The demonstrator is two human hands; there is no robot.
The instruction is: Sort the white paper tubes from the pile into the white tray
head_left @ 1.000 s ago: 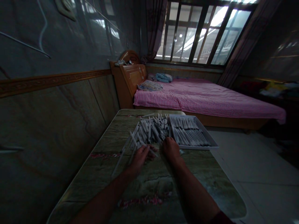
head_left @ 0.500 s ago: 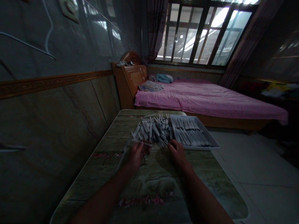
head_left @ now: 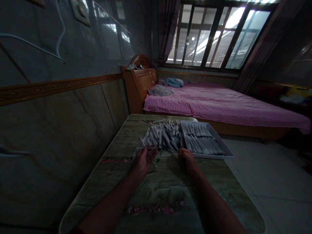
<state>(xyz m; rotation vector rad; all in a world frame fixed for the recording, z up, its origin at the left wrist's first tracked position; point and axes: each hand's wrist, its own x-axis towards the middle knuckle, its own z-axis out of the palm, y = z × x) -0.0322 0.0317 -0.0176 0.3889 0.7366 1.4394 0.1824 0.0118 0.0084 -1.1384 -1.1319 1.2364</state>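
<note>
Near: left hand (head_left: 142,161) open, palm turned inward, fingertips at the near-left edge of the stick heap (head_left: 162,136). Then right hand (head_left: 187,160), knuckles up, fingers curled at the heap's near-right edge; can't tell if it grips anything. The stick heap lies on the surface (head_left: 158,191), 12 o'clock from both hands. A tray (head_left: 212,157) of lined-up sticks is just beside it at 3 o'clock. The bed (head_left: 219,104) is beyond.

Head-worn camera looks forward and down — close over left hand (head_left: 142,161), right hand (head_left: 188,160) and table (head_left: 158,195) — bed (head_left: 219,104) beyond.
</note>
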